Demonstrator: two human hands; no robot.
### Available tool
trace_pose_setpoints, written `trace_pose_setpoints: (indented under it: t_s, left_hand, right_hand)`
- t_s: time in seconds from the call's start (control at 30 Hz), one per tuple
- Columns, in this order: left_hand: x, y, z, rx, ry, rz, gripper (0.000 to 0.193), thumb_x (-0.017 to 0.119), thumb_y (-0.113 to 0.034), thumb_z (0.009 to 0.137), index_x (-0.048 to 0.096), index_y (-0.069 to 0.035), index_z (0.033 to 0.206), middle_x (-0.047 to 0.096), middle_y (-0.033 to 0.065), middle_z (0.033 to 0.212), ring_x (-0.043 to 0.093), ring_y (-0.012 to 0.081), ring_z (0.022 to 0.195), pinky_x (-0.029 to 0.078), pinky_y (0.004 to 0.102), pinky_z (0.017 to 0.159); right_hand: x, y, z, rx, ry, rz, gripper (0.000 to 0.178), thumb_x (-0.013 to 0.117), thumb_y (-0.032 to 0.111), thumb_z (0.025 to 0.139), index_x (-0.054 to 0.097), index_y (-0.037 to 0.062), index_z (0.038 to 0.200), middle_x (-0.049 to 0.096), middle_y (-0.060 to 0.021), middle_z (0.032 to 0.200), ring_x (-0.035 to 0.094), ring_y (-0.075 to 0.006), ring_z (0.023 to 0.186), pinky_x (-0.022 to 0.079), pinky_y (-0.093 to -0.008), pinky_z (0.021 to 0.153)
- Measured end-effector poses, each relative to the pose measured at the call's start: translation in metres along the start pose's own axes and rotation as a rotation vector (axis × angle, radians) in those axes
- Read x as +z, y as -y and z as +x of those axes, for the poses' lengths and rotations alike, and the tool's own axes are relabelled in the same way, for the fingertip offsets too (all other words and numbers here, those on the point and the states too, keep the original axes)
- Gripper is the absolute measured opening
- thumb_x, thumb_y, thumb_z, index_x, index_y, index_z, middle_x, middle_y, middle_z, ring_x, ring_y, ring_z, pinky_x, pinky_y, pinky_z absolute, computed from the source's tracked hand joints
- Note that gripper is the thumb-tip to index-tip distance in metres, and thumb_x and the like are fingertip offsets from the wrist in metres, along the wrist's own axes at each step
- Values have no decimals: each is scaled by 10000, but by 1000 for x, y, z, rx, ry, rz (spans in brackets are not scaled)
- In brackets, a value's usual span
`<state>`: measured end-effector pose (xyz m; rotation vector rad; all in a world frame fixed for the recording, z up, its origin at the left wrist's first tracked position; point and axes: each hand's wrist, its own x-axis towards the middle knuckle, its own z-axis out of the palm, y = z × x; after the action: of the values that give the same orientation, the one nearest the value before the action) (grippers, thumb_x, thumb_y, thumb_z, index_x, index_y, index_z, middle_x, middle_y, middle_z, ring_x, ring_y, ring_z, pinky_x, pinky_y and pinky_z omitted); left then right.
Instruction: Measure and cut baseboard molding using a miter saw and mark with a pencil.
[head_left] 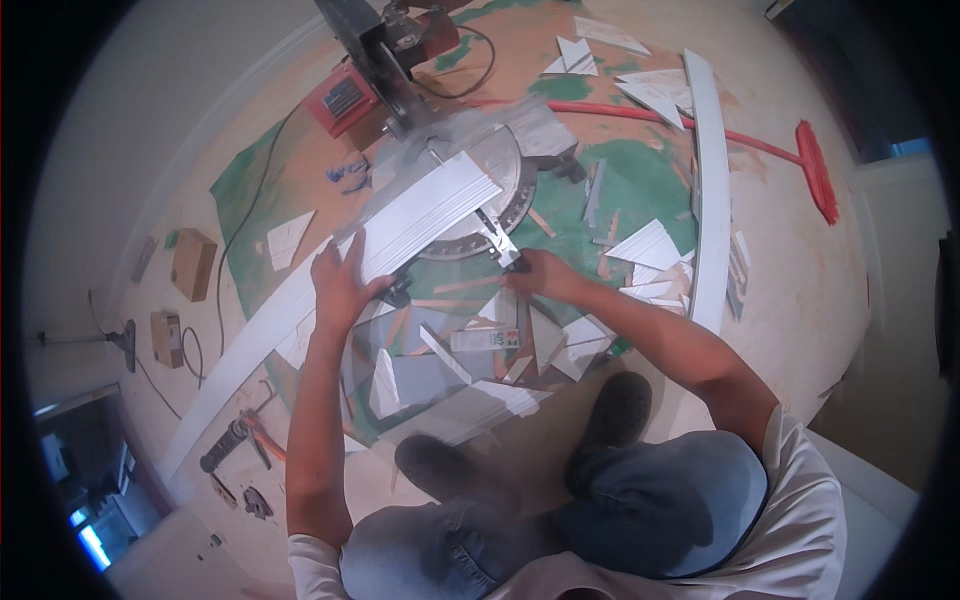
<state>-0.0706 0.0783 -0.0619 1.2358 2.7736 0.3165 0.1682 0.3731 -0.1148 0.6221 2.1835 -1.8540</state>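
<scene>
A long white grooved skirting board lies across a mitre saw, its end resting over the round metal turntable. My left hand lies across the board left of the turntable, thumb apart from the fingers, holding it. My right hand is closed round the mitre handle at the near side of the turntable; its grip is mostly hidden by the fingers. Above and behind the board, the saw's dark head stands raised.
White offcuts and wood strips litter the green and brown floor covering. Another long white board lies at the right, near a red broom. At the left are a caulking gun, small cardboard boxes and a cable. My shoes stand close to the offcuts.
</scene>
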Motion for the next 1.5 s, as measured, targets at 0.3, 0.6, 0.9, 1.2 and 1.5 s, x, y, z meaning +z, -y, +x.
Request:
trace_pose_setpoints:
  t_s: [0.3, 0.6, 0.9, 1.2, 1.5]
  left_hand:
    - [-4, -2, 2, -18, 60, 112, 1022, 809, -580, 731, 387, -224, 1591, 549, 229, 1161, 528, 394, 1070, 409, 482, 973]
    - [-2, -1, 1, -27, 49, 94, 1018, 803, -593, 727, 390, -244, 1590, 539, 218, 1215, 515, 395, 1109, 384, 486, 1013]
    - [2, 2, -1, -20, -21, 74, 957, 846, -537, 700, 479, -246, 1535, 529, 209, 1142, 505, 396, 1038, 388, 499, 984]
    - [2, -5, -3, -114, 35, 184, 1002, 781, -657, 716, 391, -336, 1583, 515, 239, 1333, 485, 407, 1262, 338, 564, 1046]
    - [-2, -9, 1, -174, 126, 100, 984, 804, -616, 716, 415, -317, 1569, 497, 214, 1373, 484, 390, 1268, 308, 592, 1063]
  right_hand:
    - [1, -1, 19, -25, 9, -199, 251, 662, 201, 875, 662, -38, 797, 679, -106, 644, 670, -209, 584, 522, -370, 601]
    - [-89, 18, 36, 32, 267, -284, 233, 684, 210, 869, 686, -10, 793, 656, -64, 616, 633, -161, 532, 500, -336, 565]
    - [-116, 39, 42, 162, 80, -521, 389, 781, 274, 782, 695, -32, 1006, 692, -96, 716, 675, -221, 598, 543, -359, 623]
    - [-99, 38, 18, -212, -475, -964, 947, 834, 347, 677, 396, -48, 1418, 466, -266, 1436, 516, -417, 1273, 498, -459, 1021]
    - [-110, 35, 32, -331, -404, -1077, 986, 847, 349, 622, 409, -122, 1368, 517, -340, 1278, 521, -475, 1200, 470, -463, 1041]
